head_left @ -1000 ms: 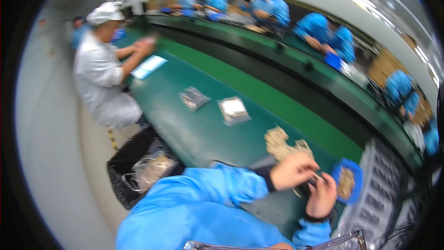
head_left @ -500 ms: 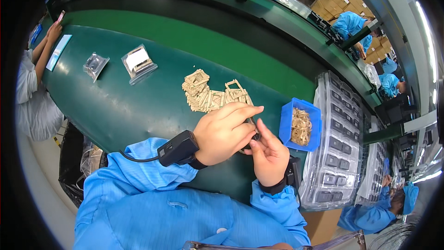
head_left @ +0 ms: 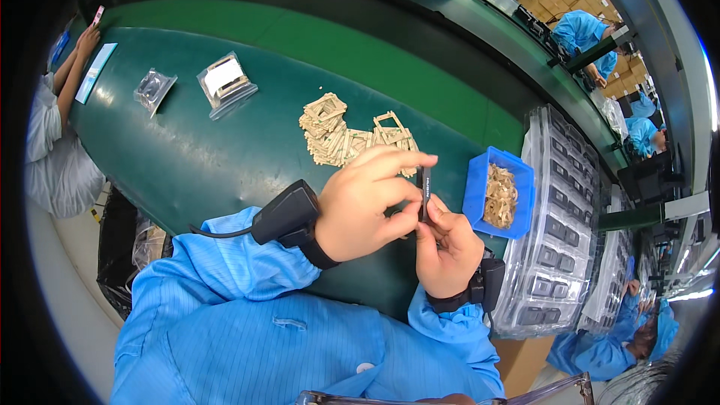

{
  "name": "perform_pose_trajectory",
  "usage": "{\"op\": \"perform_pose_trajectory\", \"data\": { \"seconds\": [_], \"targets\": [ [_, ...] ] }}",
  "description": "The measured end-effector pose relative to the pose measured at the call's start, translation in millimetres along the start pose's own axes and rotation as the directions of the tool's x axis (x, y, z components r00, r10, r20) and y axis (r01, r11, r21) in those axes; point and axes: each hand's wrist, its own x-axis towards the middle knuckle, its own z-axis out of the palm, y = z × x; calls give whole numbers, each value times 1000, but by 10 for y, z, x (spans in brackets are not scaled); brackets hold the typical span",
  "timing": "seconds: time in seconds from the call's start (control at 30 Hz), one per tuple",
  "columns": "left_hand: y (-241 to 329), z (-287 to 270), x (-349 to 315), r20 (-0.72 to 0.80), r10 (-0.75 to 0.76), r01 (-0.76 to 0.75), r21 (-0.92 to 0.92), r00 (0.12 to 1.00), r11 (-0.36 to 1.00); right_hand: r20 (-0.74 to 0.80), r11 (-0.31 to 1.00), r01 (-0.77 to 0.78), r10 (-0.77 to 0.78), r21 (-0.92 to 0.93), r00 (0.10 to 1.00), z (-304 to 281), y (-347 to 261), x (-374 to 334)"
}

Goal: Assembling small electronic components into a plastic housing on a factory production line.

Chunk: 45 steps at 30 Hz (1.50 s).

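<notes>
Dark green, smooth-topped work table (head_left: 187, 157), its edges bowed by the lens, in a workshop whose far side is cut off by the black rim; blue-clad co-workers at upper right are small and partly hidden. Slim black bar-like piece with pale lettering (head_left: 425, 187), over the near part of the table and seen edge-on, so that its broad face cannot be made out; left hand (head_left: 367, 199), fingers bent and nearly closed on the upper end and left side of the piece, exact contact at the thumb hard to make out; right hand (head_left: 450, 251), thumb and fingers pinched shut on the lower end, which they cover. Beyond the left hand, a heap of thin beige rectangular frames (head_left: 326, 131), its near edge hidden by the knuckles; beside the right hand, a blue plastic open-topped bin (head_left: 474, 189) holding translucent tan scraps (head_left: 500, 196), their shapes indistinct; farther right, clear plastic moulded trays with dark pieces (head_left: 555, 232); at far left, a white-sleeved co-worker (head_left: 46, 127), head out of frame.
</notes>
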Motion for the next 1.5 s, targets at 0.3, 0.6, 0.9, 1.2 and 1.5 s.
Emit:
{"op": "perform_pose_trajectory", "data": {
  "seconds": [0.3,0.6,0.9,1.2,1.5],
  "targets": [
    [-74,-182,116,141,-370,350,146,918,925,-292,885,-239,370,400,882,-140,-95,148],
    [-70,-64,-32,338,-382,342,175,860,923,-81,769,-398,499,500,863,-178,-6,108],
    [87,-45,17,385,-482,616,-527,787,585,106,733,-442,458,518,883,-133,-110,39],
    [49,-44,10,223,-229,292,-308,947,906,50,811,-328,349,485,936,-141,-117,14],
    [97,2,-28,203,-185,217,-150,962,965,-62,843,-257,323,473,944,-85,-114,-6]
  ]
}}
